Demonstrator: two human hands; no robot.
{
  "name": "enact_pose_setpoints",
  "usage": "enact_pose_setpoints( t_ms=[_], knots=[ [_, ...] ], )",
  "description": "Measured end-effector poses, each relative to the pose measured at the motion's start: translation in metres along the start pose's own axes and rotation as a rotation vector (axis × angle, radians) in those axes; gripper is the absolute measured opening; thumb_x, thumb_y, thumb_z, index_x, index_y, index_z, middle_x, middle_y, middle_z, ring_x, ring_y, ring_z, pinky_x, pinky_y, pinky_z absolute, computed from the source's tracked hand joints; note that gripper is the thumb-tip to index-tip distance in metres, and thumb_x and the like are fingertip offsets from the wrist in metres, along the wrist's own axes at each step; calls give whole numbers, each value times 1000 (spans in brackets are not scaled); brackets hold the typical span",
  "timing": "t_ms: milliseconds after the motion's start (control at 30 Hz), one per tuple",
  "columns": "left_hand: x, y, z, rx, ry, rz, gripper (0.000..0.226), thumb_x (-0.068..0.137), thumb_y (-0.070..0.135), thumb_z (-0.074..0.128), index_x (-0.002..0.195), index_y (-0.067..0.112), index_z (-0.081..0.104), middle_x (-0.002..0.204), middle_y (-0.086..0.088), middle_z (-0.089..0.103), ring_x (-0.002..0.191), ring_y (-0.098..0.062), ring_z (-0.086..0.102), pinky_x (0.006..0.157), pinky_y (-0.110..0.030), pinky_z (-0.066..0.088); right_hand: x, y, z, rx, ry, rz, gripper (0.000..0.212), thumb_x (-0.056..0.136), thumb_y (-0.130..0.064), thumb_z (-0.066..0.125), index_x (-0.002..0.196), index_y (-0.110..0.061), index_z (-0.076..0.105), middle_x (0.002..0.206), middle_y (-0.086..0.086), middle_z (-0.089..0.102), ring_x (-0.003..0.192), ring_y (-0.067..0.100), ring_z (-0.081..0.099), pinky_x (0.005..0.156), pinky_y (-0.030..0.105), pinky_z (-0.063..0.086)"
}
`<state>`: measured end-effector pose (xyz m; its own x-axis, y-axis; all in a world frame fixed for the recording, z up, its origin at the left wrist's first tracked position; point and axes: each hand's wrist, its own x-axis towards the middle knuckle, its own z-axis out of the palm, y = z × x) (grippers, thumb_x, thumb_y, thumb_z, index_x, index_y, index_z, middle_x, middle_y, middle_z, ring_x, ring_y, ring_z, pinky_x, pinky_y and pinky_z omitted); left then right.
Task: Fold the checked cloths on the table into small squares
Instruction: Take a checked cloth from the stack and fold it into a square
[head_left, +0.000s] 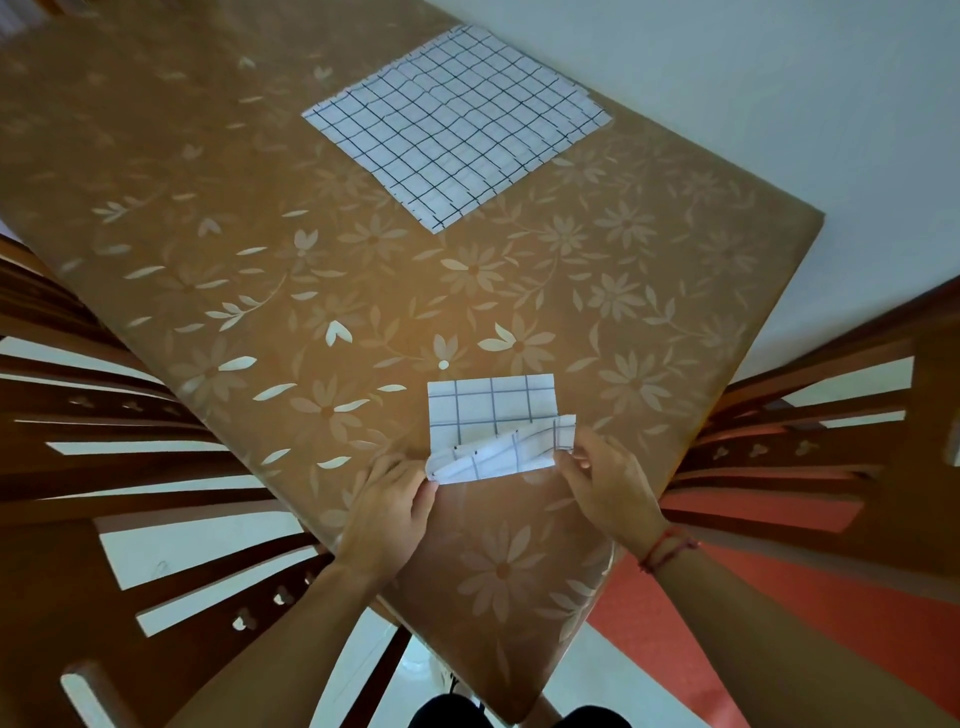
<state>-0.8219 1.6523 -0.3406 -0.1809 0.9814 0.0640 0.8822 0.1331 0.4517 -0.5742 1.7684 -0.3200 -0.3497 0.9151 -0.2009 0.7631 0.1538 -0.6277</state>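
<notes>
left grip (389, 512): thumb and fingers curled in a pinch on the near-left corner of the near cloth (492, 408). right grip (608, 486): closed the same way on the near-right corner, held slightly farther from me. between the two grips the near edge is raised off the counter (291, 270) as a loose flap that leans over the flat part beyond it.

near cloth: already reduced to a small rectangle, lying close to the counter's near end. its long axis runs left to right across me, and the lifted flap slants from near-left to far-right. judged stage: a late fold, with the near half about to be laid away from me onto the far half. the crease is not yet pressed flat.

far cloth (457, 130): well apart, toward the counter's far end. it is spread flat and large, turned so that one corner points at me. it may be more than one layer; i cannot tell. it looks unfolded, so most of the task is left.

chairs (130, 467) flank the counter.
</notes>
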Motion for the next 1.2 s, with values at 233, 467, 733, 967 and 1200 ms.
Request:
enact_pose_setpoints(
  t_ms=[233, 467, 733, 967, 1200],
  knots=[
    [24, 3, -2, -134, -17, -183, 16, 88, 24, 64, 103, 19, 61, 83, 9, 65, 84, -18, 59, 81, -37, 41, 31, -12, 1, -3, 6, 78, 16, 96, -32, 53, 104, -19, 59, 90, 1, 71, 81, 23, 66, 72, 42, 54],
    [37, 4, -3, -70, -82, -187, 55, 85, 25, 69, 135, 13, 49, 90, 3, 65, 92, -20, 60, 92, -39, 40, 49, -14, 9, -57, -15, 161, 15, 96, -33, 51, 87, -20, 51, 70, -5, 60, 66, 21, 59, 62, 36, 50],
    [49, -4, -10, 123, -137, 5, 72, 79, 28, 72, 140, 6, 41, 132, -11, 51, 115, -29, 50, 92, -46, 48, 55, -16, 10, -77, -2, 161, 13, 94, -29, 53, 84, -23, 47, 64, -3, 58, 59, 19, 56, 53, 31, 45],
    [71, -24, -19, 288, -356, 205, 81, 87, 39, 62, 150, 4, 27, 162, -8, 12, 149, -23, 12, 117, -44, 21, 52, -23, 9, -173, 131, 101, 20, 88, -24, 61, 103, -16, 51, 91, 0, 51, 70, 22, 54, 54, 29, 40],
    [78, -32, -18, 348, -452, 213, 82, 95, 52, 42, 155, 8, 6, 162, -1, -12, 148, -15, -16, 121, -42, 2, 57, -62, 38, -435, -13, -365, 55, 95, -34, 51, 143, -7, 42, 145, 17, 42, 135, 32, 39, 109, 43, 39]
  ],
)
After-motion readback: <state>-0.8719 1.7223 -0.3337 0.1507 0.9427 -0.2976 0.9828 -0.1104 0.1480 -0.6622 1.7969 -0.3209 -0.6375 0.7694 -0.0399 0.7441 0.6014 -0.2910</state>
